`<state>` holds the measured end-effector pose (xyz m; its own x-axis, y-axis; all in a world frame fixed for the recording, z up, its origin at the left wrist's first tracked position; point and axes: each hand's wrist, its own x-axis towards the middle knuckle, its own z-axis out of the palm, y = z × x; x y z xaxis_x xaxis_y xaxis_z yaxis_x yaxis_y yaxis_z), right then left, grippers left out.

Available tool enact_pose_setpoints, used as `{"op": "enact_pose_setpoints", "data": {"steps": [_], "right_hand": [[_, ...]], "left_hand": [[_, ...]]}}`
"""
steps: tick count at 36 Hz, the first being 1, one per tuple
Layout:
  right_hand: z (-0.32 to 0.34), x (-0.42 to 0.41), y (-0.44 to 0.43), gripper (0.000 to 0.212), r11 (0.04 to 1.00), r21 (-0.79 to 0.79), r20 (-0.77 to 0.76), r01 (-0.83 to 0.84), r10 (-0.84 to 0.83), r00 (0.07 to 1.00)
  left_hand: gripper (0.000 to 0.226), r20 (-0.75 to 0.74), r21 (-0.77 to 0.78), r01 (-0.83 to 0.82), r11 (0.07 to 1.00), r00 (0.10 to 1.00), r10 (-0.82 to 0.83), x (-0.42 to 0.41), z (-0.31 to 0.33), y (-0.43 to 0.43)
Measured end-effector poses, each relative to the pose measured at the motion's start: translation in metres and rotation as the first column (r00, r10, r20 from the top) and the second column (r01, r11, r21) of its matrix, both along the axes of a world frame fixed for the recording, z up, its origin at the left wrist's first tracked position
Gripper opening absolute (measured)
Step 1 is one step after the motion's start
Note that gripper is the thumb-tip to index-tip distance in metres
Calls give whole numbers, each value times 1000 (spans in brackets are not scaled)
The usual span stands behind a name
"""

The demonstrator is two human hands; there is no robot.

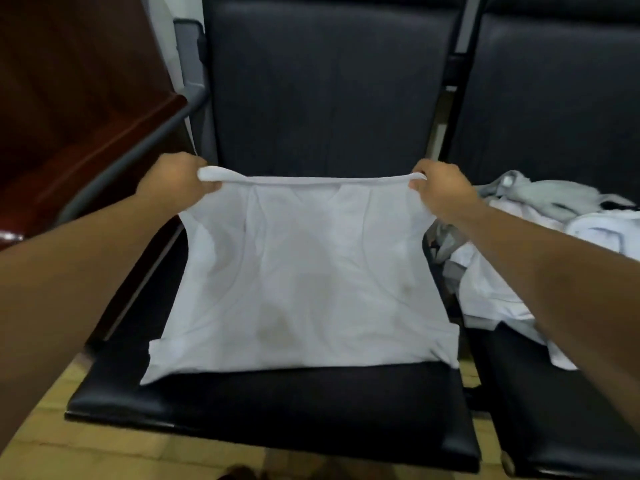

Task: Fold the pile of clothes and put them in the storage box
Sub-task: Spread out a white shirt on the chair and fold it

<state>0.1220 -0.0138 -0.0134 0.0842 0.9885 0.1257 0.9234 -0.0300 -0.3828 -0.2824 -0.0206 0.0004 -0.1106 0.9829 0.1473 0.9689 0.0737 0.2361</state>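
Setting: a person stands facing a row of black padded chairs, both bare forearms stretched forward.

Left hand [173, 180]: curled tight into a fist around the left end of the far edge of a white shirt [304, 282], thumb tucked under the bunched cloth.

Right hand [441, 188]: also curled closed, pinching the right end of the same edge between thumb and fingers.

White shirt: pulled taut in a straight line between the two hands and lifted at that far edge. The rest slopes down toward the person and lies on the chair seat [277, 407], with the near corners spread flat. Faint brownish marks show on the cloth, and curved seams can be seen through it. The picture is a little blurred, so finer detail is unclear.

Chair seat: black and glossy, with its front strip bare below the shirt.

Chair back [329, 81]: dark, upright, directly behind the raised edge of the shirt.

Pile of clothes [540, 216]: a loose heap of white and pale grey garments on the neighbouring chair [554, 410] to the right, partly hidden behind the right forearm and spilling toward that seat's front.

Armrest [138, 147]: a grey metal bar slanting down on the left side of the chair, just beside the left hand.

Wooden furniture [69, 98]: dark reddish brown, filling the upper left.

Floor [86, 452]: pale yellowish tiles beneath the chairs.
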Motion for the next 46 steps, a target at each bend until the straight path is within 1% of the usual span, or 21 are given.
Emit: {"op": "enact_pose_setpoints", "data": {"steps": [2,6,8,10,14,17,19,21,23,25,27,29,33,35,37,39,40,41,42,44,46], "right_hand": [[7,-1,-19,20,1000,18,3,0,0,1000],[12,-4,-66,14,1000,14,47,0,-1,999],[6,-3,-93,13,999,21,90,-31,29,996],[-4,0,-116,17,996,40,126,-81,75,989],[-20,8,-162,20,988,4,22,-156,156,987],[-33,17,-187,18,972,-19,58,-233,233,971],[-42,22,-201,9,961,-92,85,-261,268,960],[-51,28,-208,11,950,-176,152,-257,284,947],[-57,29,-212,14,944,-224,215,-242,290,933],[-58,28,-214,15,946,-219,230,-237,286,930],[-54,27,-213,16,954,-200,215,-224,266,940],[-50,27,-212,24,956,-195,227,-220,263,938],[-51,30,-216,39,939,-285,284,-192,274,919],[-53,32,-219,43,926,-331,312,-184,291,904],[-52,34,-221,43,899,-388,302,-202,331,894],[-47,33,-222,35,876,-432,289,-216,362,886],[-45,32,-221,31,877,-430,281,-216,357,891],[-41,30,-220,26,888,-408,274,-213,342,899],[-38,27,-217,22,906,-373,273,-199,312,910],[-34,18,-213,16,947,-263,241,-182,247,939],[-35,4,-211,9,972,-134,178,-195,217,960]], "left_hand": [[21,35,-4,12,1000,999,-12,-1,6,-19],[25,53,-35,16,999,998,-14,-4,8,-66],[26,99,-79,28,996,995,-20,-9,4,-92],[26,112,-125,51,991,993,-37,-16,-2,-117],[24,169,-153,116,981,982,-89,-25,-16,-164],[19,177,-196,183,963,973,-149,-29,-30,-190],[12,161,-239,216,947,970,-181,-30,-39,-203],[5,127,-277,259,925,965,-232,-29,-44,-210],[14,97,-304,311,901,950,-295,-24,-45,-215],[1,87,-304,315,899,949,-303,-24,-45,-217],[11,98,-278,294,915,956,-277,-28,-46,-214],[13,82,-281,279,918,960,-267,-32,-45,-215],[11,-13,-391,299,871,944,-330,-30,-44,-220],[8,-64,-397,286,872,939,-337,-29,-44,-220],[10,-102,-424,273,864,933,-345,-28,-43,-221],[10,-118,-530,250,810,924,-363,-28,-42,-222],[11,-101,-572,235,786,931,-352,-28,-42,-223],[13,-58,-580,224,783,948,-314,-28,-41,-223],[14,-1,-557,209,804,968,-252,-28,-40,-223],[13,116,-443,133,886,989,-91,-27,-39,-218],[11,197,-343,7,939,978,64,-24,-41,-209]]}}
